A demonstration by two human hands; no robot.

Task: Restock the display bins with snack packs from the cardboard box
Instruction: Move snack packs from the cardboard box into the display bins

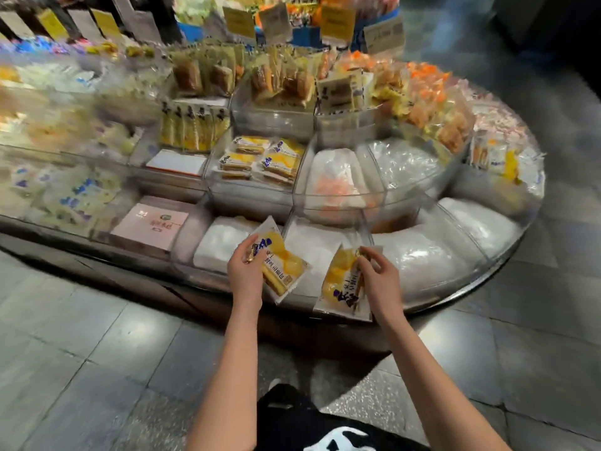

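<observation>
My left hand (243,270) grips a yellow snack pack (280,265) with blue print, held over the front bin (227,242) of the clear display. A second, matching yellow pack (341,284) hangs from my right hand (379,278), which pinches it at its top edge above the neighbouring front bin (320,242). Both front bins show white padding. One row back, a bin (260,162) holds several of the same yellow packs in neat stacks. The cardboard box is not in view.
The clear tiered display curves round to the right, its rounded end (507,242) jutting over the grey tiled floor (97,336). A pink flat box (148,226) lies in the bin left of my hands. Price cards (336,22) stand at the back.
</observation>
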